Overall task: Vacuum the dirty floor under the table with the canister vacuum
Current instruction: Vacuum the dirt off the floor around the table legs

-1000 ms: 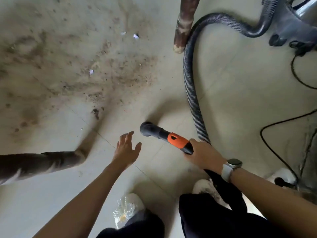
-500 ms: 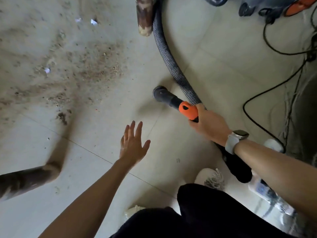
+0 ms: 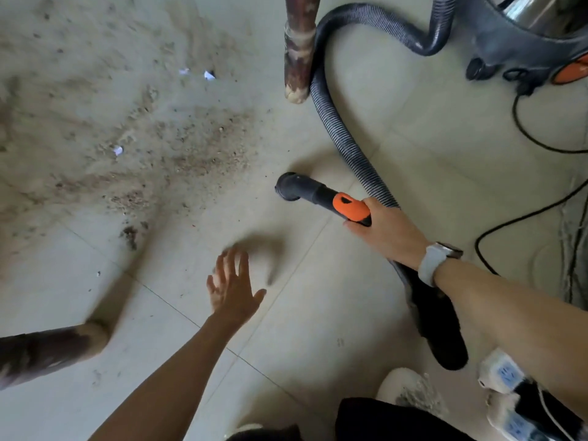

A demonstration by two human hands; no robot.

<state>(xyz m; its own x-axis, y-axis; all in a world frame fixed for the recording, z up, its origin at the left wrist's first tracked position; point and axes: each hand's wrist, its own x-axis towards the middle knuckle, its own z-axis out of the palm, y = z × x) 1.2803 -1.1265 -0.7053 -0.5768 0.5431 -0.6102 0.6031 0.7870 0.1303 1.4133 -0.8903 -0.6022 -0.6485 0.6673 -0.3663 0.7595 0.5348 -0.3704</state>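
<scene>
Right hand [image 3: 386,232] grips the orange-collared black nozzle [image 3: 313,194], its round mouth just off the gritty brown dirt [image 3: 178,154] at 10 o'clock. Left hand [image 3: 232,289] hovers, fingers spread. Ribbed grey hose [image 3: 342,132] loops round a worn wooden leg [image 3: 297,55] to the canister vacuum [image 3: 525,36] at 1 o'clock; power strip [image 3: 502,374] at 5.

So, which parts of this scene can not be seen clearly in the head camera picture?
- Grey canister vacuum: the top and right edges cut off most of its body.
- Black nozzle opening: faces away, so contact with the floor is unclear.
- Brown table leg: the top edge cuts it; the table itself is out of view.
- Left hand: fingertips motion-blurred.
- Right hand: its fingers are hidden under the orange hose handle.
</scene>
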